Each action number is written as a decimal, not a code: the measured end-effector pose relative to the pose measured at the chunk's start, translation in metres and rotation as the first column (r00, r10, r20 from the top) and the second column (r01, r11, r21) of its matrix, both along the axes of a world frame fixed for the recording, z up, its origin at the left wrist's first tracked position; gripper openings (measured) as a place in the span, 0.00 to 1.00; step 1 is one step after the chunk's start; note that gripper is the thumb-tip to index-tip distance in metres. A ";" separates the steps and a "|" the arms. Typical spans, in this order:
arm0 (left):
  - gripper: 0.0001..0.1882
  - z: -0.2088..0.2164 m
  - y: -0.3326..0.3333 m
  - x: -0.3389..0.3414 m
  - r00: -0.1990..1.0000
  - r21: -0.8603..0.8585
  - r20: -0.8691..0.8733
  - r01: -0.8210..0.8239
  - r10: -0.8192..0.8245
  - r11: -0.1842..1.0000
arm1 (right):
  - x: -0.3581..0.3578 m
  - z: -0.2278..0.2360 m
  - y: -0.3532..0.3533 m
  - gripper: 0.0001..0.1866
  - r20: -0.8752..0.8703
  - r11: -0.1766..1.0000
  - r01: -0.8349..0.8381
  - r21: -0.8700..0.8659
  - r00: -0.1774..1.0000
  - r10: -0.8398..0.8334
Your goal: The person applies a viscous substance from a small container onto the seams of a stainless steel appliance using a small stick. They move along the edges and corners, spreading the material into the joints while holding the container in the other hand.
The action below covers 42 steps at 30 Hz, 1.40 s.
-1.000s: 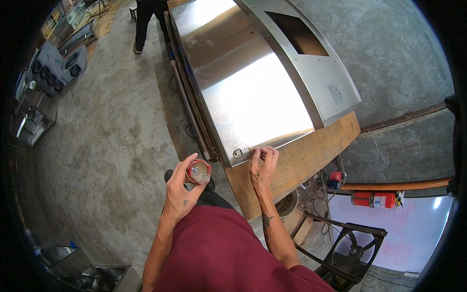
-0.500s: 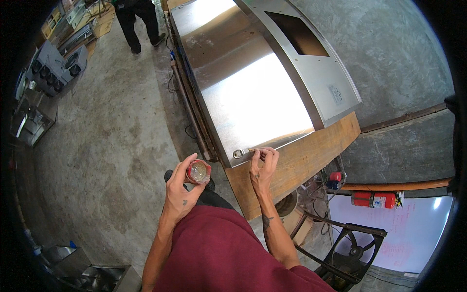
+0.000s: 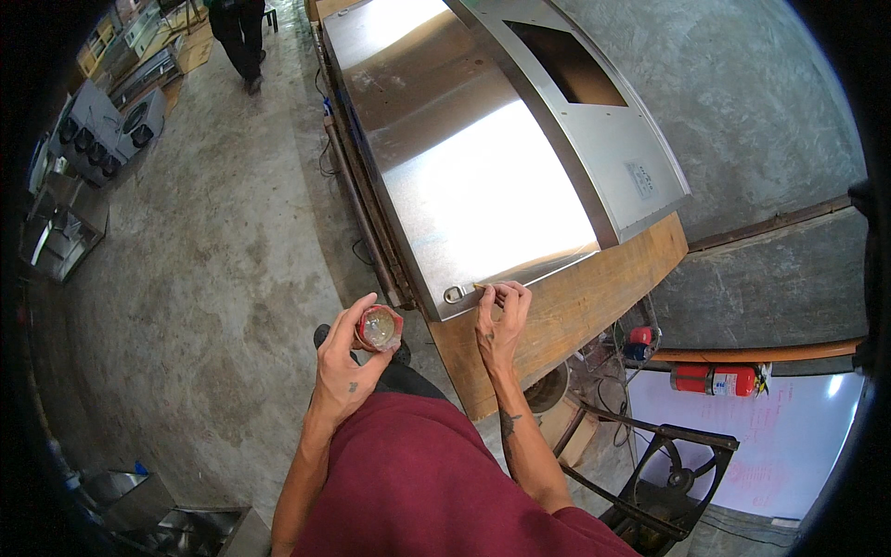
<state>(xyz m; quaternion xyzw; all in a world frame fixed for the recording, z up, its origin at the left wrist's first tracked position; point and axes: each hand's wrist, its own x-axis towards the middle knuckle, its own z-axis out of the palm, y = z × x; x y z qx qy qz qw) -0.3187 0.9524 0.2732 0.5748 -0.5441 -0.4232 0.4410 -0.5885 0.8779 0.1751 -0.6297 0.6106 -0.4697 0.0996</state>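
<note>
My left hand (image 3: 345,364) is closed round a small red cut-down can (image 3: 380,328), its open top facing up with a clear, shiny, gel-like content. With fingertips pinched, my right hand (image 3: 506,311) holds a small thin tan piece (image 3: 479,286); its kind is too small to make out. The tip of that piece is at the metal strap beside a D-shaped ring (image 3: 454,294). Strap and ring lie at the near corner of a large shiny sheet-metal hood (image 3: 492,176), which rests on a wooden table (image 3: 557,316).
A person in dark trousers (image 3: 239,37) is on the floor at the far left. To the right are a black-framed fan (image 3: 680,479), a red fire extinguisher (image 3: 715,380) and a whiteboard (image 3: 770,464). Grey fan units (image 3: 97,130) and metal sinks (image 3: 186,529) stand along the left.
The person in dark trousers has stepped away, slightly left and farther off. Both my hands stay almost exactly where they were, the right one still at the strap.
</note>
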 end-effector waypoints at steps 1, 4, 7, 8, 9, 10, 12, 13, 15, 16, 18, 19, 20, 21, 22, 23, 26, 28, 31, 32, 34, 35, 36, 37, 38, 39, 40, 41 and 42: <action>0.40 -0.001 0.000 0.000 1.000 -0.007 0.001 0.002 -0.002 1.000 | 0.000 0.000 0.000 0.06 0.001 1.000 0.002 0.000 1.000 -0.002; 0.40 -0.003 0.000 0.001 1.000 -0.018 0.005 0.000 0.000 1.000 | 0.002 0.002 0.000 0.06 0.013 1.000 0.002 0.007 1.000 -0.002; 0.40 -0.003 0.000 0.001 1.000 -0.017 0.004 -0.003 0.003 1.000 | 0.002 0.003 0.000 0.06 0.002 1.000 -0.001 0.006 1.000 0.001; 0.39 -0.002 0.000 0.000 1.000 -0.016 0.003 -0.003 0.003 1.000 | 0.002 0.004 0.000 0.06 0.003 1.000 -0.003 0.004 1.000 0.003; 0.39 -0.002 -0.001 0.000 1.000 -0.015 0.001 -0.003 0.003 1.000 | 0.002 0.003 0.000 0.06 0.002 1.000 -0.004 0.002 1.000 0.004; 0.39 -0.002 -0.001 0.000 1.000 -0.019 0.001 -0.001 0.001 1.000 | 0.001 0.003 0.000 0.06 0.002 1.000 -0.005 0.000 1.000 0.005; 0.39 -0.002 -0.002 0.000 1.000 -0.026 0.001 0.003 -0.003 1.000 | 0.000 0.001 0.000 0.06 0.001 1.000 -0.001 -0.003 1.000 0.001; 0.39 -0.002 -0.001 0.000 1.000 -0.026 0.001 0.001 -0.001 1.000 | 0.000 0.001 0.000 0.06 0.001 1.000 0.001 -0.005 1.000 -0.001; 0.39 -0.003 -0.001 0.000 1.000 -0.025 0.001 -0.003 0.003 1.000 | 0.000 0.001 0.000 0.06 0.005 1.000 -0.002 -0.005 1.000 0.002; 0.39 -0.003 -0.001 0.000 1.000 -0.019 0.005 -0.003 0.003 1.000 | 0.000 0.001 0.000 0.06 0.007 1.000 -0.003 -0.005 1.000 0.003; 0.39 -0.002 -0.001 0.000 1.000 -0.007 0.011 -0.003 0.003 1.000 | 0.001 0.001 0.000 0.05 0.016 1.000 -0.007 -0.004 1.000 0.007; 0.40 -0.002 -0.001 0.000 1.000 -0.008 0.012 -0.003 0.003 1.000 | 0.000 0.001 0.000 0.05 0.020 1.000 -0.009 -0.005 1.000 0.009; 0.40 -0.001 -0.001 0.000 1.000 -0.008 0.013 -0.002 0.002 1.000 | 0.000 0.001 0.000 0.05 0.019 1.000 -0.007 -0.005 1.000 0.007; 0.40 -0.001 -0.001 0.000 1.000 -0.008 0.014 -0.001 0.001 1.000 | 0.000 0.001 0.000 0.05 0.018 1.000 -0.006 -0.005 1.000 0.006; 0.40 -0.001 -0.001 0.000 1.000 -0.010 0.014 -0.002 0.002 1.000 | 0.000 0.002 0.000 0.05 0.017 1.000 -0.004 -0.005 1.000 0.004; 0.40 -0.002 -0.001 0.000 1.000 -0.013 0.013 -0.002 0.002 1.000 | 0.001 0.002 0.000 0.05 0.015 1.000 -0.007 -0.006 1.000 0.007; 0.40 -0.003 -0.001 0.001 1.000 -0.016 0.014 0.001 -0.001 1.000 | -0.001 0.000 0.000 0.05 0.010 1.000 -0.009 -0.007 1.000 0.009; 0.40 -0.003 -0.002 0.001 1.000 -0.018 0.016 0.003 -0.003 1.000 | -0.001 -0.001 0.000 0.05 0.011 1.000 -0.005 -0.005 1.000 0.005; 0.40 -0.002 -0.002 0.000 1.000 -0.016 0.014 0.006 -0.006 1.000 | -0.001 0.000 0.001 0.05 -0.006 1.000 -0.008 -0.009 1.000 0.008; 0.40 -0.002 -0.003 0.000 1.000 -0.015 0.012 0.007 -0.007 1.000 | -0.001 0.001 0.001 0.05 -0.008 1.000 -0.007 -0.009 1.000 0.007; 0.40 -0.001 -0.003 0.000 1.000 -0.014 0.011 0.009 -0.008 1.000 | -0.001 0.002 0.001 0.05 -0.013 1.000 -0.006 -0.009 1.000 0.006; 0.40 -0.002 -0.003 0.000 1.000 -0.014 0.012 0.009 -0.009 1.000 | 0.000 0.002 0.001 0.05 -0.007 1.000 -0.005 -0.006 1.000 0.005; 0.40 -0.002 -0.003 0.000 1.000 -0.014 0.012 0.010 -0.010 1.000 | 0.000 0.003 0.001 0.05 -0.002 1.000 -0.003 -0.004 1.000 0.003; 0.40 -0.002 -0.003 0.000 1.000 -0.017 0.012 0.008 -0.008 1.000 | 0.000 0.003 0.001 0.05 0.002 1.000 -0.002 -0.002 1.000 0.002; 0.40 -0.002 -0.003 -0.001 1.000 -0.019 0.011 0.007 -0.007 1.000 | 0.000 0.004 0.000 0.05 0.004 1.000 -0.006 -0.005 1.000 0.006; 0.40 -0.002 -0.003 -0.001 1.000 -0.020 0.011 0.006 -0.006 1.000 | 0.001 0.005 0.001 0.05 0.007 1.000 -0.008 -0.007 1.000 0.008; 0.40 -0.002 -0.003 -0.001 1.000 -0.019 0.007 0.007 -0.007 1.000 | 0.001 0.005 0.001 0.05 0.010 1.000 -0.011 -0.009 1.000 0.011; 0.40 -0.002 -0.003 -0.001 1.000 -0.018 0.003 0.007 -0.007 1.000 | 0.001 0.005 0.001 0.05 0.010 1.000 -0.009 -0.007 1.000 0.009; 0.40 -0.002 -0.003 -0.001 1.000 -0.018 -0.001 0.007 -0.007 1.000 | 0.000 0.005 0.001 0.05 0.009 1.000 -0.008 -0.005 1.000 0.008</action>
